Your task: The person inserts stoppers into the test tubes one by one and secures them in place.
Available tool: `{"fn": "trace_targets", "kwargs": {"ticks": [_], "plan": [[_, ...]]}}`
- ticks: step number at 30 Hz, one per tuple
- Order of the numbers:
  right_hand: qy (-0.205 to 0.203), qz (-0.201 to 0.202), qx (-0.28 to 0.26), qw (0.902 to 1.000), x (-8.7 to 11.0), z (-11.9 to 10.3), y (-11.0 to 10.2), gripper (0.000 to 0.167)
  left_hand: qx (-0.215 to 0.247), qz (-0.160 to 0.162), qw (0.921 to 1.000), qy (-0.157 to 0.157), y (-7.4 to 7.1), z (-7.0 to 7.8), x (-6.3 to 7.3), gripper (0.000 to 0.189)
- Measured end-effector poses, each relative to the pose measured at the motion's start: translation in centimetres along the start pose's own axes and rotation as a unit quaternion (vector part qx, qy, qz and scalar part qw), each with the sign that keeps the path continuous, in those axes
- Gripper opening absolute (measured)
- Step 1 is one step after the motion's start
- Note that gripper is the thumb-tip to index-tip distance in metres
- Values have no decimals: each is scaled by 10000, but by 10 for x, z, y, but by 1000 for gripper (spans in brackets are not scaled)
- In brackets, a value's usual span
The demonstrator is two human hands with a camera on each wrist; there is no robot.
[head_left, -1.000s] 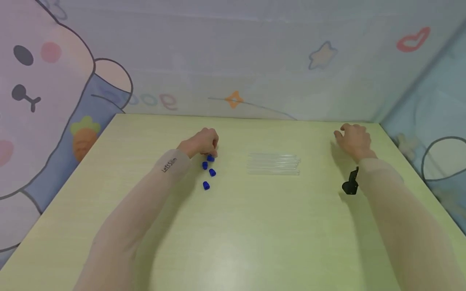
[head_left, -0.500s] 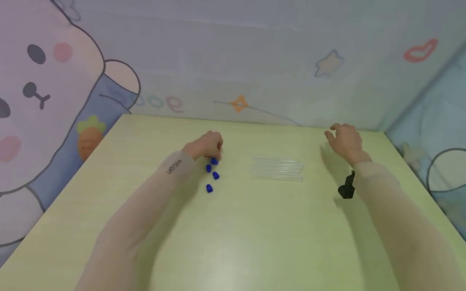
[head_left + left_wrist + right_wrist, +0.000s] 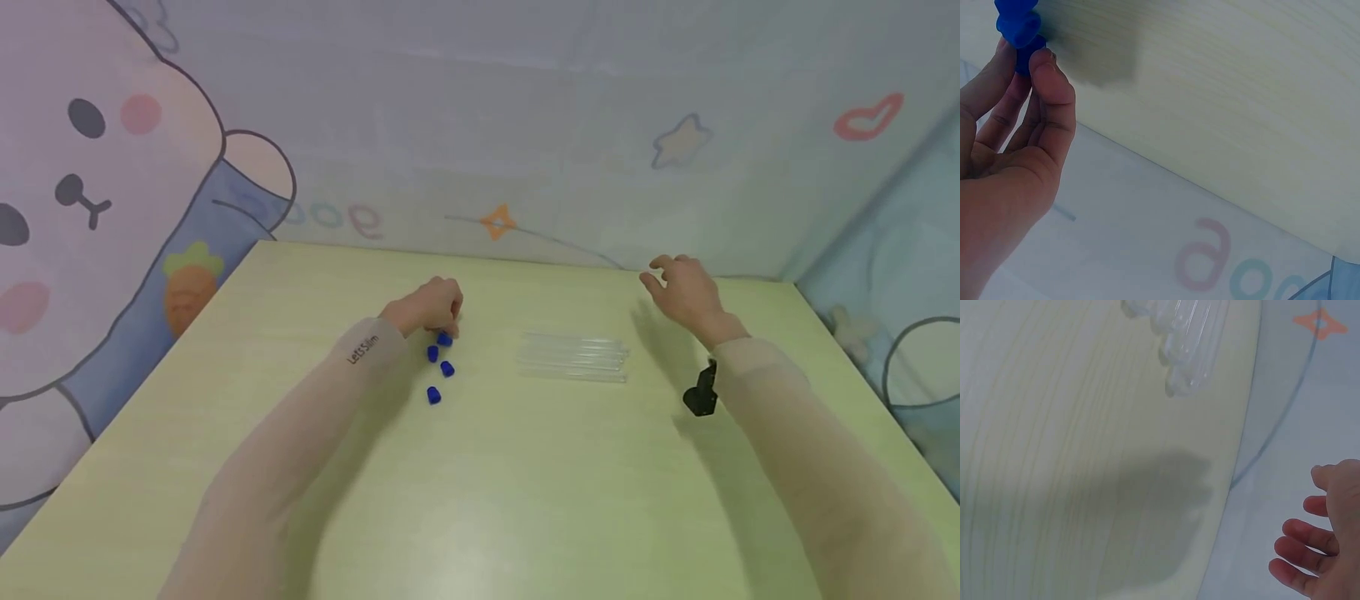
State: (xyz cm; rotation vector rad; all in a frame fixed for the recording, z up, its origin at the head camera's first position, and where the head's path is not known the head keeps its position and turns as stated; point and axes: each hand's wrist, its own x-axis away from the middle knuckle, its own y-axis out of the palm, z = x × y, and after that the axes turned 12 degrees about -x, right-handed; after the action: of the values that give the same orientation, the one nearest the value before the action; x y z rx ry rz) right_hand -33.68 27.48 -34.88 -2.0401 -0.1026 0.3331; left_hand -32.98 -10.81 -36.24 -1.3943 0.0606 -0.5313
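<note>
Around the clear tubes point(image 3: 576, 358) in the head view, the table point(image 3: 570, 483) leaves a hand room at six o'clock; blue caps point(image 3: 447, 369) obstruct nine, the left hand point(image 3: 429, 304) ten, the right hand point(image 3: 685, 292) two.

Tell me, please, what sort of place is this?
Seemingly an improvised tabletop workspace indoors: a pale table bears clear tubes and small blue caps, in front of a cartoon-printed backdrop.
</note>
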Motion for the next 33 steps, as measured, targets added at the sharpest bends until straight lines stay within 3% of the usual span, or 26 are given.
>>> {"fn": "trace_targets", "kwargs": {"ticks": [18, 33], "plan": [[-516, -422, -228, 9975, -7, -26, 11, 45, 70, -6, 9999, -81, 0, 1, 2, 14], [-708, -725, -378, 9941, -6, -44, 23, 43, -22, 3, 10000, -65, 0, 3, 1, 14]]}}
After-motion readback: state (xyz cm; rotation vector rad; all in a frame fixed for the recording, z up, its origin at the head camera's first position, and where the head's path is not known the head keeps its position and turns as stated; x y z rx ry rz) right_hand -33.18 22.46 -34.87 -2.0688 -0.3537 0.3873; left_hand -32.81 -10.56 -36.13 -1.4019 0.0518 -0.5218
